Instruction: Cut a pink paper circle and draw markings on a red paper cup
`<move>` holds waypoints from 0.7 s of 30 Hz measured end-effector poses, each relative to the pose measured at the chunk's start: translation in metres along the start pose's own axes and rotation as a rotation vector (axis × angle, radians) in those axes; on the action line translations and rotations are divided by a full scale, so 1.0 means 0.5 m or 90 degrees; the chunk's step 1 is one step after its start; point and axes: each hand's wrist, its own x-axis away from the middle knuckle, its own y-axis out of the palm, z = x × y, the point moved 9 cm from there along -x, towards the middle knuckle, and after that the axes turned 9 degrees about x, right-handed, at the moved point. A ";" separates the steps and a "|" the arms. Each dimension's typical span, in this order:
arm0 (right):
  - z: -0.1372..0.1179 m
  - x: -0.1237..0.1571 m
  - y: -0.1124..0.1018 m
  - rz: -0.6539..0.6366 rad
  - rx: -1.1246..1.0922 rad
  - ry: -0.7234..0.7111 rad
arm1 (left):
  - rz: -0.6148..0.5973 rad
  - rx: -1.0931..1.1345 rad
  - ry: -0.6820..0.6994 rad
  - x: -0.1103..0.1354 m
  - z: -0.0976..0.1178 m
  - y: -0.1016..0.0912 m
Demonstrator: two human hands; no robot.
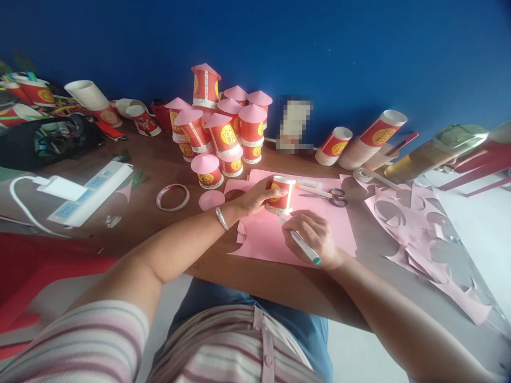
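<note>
My left hand (255,198) grips a red paper cup (280,194) that stands upside down on a pink paper sheet (339,226) on the wooden table. My right hand (315,236) holds a white pen with a green cap (305,246), its tip against the paper at the cup's base. A silver bracelet (221,218) circles my left wrist. A cut pink paper disc (211,200) lies just left of the sheet.
Behind the sheet stands a pile of red cups with pink cone lids (223,130). Scissors (337,197) and a glue stick (309,184) lie beyond the cup. Pink paper scraps (423,234) spread right. A power strip (90,194) and a tape ring (172,197) lie left. Stacked cups (369,139) rest by the blue wall.
</note>
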 end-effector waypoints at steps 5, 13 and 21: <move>0.010 0.009 0.002 -0.004 -0.005 0.017 | -0.007 0.030 0.014 0.002 0.002 -0.005; 0.021 0.014 0.010 -0.022 -0.091 0.043 | -0.003 0.048 0.057 -0.001 0.015 -0.010; 0.009 0.009 0.015 -0.030 -0.123 0.013 | 0.030 0.013 0.018 0.002 -0.004 -0.017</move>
